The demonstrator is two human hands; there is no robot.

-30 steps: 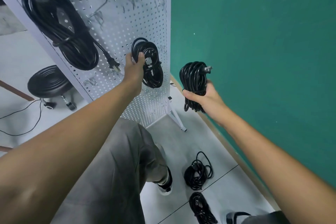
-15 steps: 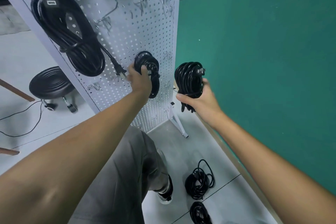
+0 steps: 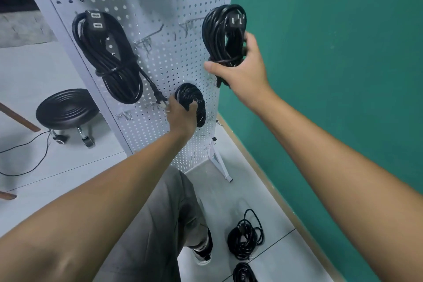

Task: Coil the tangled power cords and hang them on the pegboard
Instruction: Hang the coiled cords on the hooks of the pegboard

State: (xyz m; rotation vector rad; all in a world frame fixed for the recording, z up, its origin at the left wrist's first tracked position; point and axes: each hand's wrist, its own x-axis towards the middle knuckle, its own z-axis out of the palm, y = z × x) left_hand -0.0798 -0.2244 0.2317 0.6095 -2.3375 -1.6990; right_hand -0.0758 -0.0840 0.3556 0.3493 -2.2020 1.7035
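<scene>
At the pegboard (image 3: 160,57): I'm hanging coils.
Left hand (image 3: 182,113): gripping the small coil (image 3: 191,98) low against the board.
Right hand (image 3: 238,68): squeezing the long coil (image 3: 219,34), long axis upright, loop on top.
Key bit: the free hook (image 3: 190,23) is sitting just left of that loop, so right hand's nearer.

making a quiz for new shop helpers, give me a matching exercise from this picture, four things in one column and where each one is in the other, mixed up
Things
1. small coiled cord
2. tall coiled cord
3. power strip cord
4. loose cord

Places
A. lying on the floor by the green wall
B. hanging on the pegboard, no hand on it
C. gripped by the left hand low against the pegboard
D. held up by the right hand near the pegboard's right edge

Pairs: 1-C, 2-D, 3-B, 4-A
</scene>
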